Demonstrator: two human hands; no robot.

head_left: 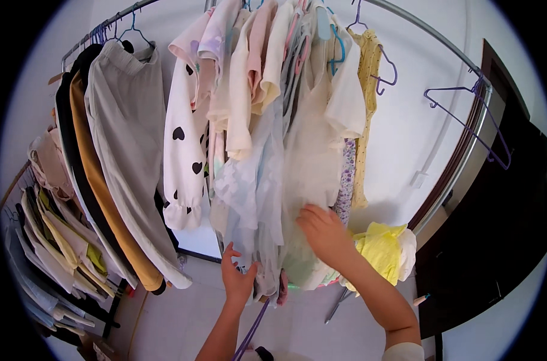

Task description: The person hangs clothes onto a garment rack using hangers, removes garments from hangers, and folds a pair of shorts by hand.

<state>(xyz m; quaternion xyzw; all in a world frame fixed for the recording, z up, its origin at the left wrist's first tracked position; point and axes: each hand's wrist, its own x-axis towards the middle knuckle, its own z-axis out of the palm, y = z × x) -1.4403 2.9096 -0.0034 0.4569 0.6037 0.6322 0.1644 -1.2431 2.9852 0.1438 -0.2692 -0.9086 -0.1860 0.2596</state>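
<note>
My left hand (237, 280) is raised at the lower edge of the hanging clothes, its thumb and fingers apart, next to a sheer pale blue garment (246, 192). Just right of that wrist runs a thin purple double strip (251, 330), like part of a hanger; I cannot tell what bears it. My right hand (324, 233) lies against the lower half of a cream tulle dress (309, 156), fingers stretched out to the left. Left of the dress hangs a white sleeve with black hearts (178, 135). To its right is a yellow dotted garment (365, 108).
A metal rail (427, 30) carries the clothes, with grey trousers (129, 120) at left and a bare purple hanger (475, 123) at right. Bright yellow fabric (382, 246) is bunched lower right. More clothes (63, 240) hang far left; a dark door (496, 228) stands right.
</note>
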